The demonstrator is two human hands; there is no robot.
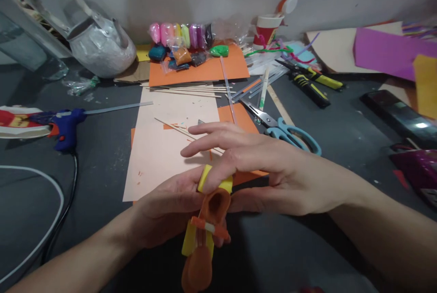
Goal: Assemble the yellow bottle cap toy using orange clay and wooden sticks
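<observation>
Low in the middle of the head view is a small handmade craft model [202,268] in orange and yellow, with a rounded opening near its top, a short orange and white crosspiece and rounded orange parts at the bottom. My left hand [170,206] is closed around it from the left and beneath; some of its fingertips show at the right. My right hand [262,170] pinches the upper end, a finger pressing the yellow piece [204,178] and the thumb beside the opening. The other right fingers stretch over the paper.
Behind lie cream paper [170,156], thin sticks [191,90] and blue-handled scissors [273,124]. A blue glue gun [68,124] with its cord is at left. Clay packets [184,35], a grey pot [102,47], a paper cup [266,28], pliers [310,88] and a phone [399,115] stand farther out.
</observation>
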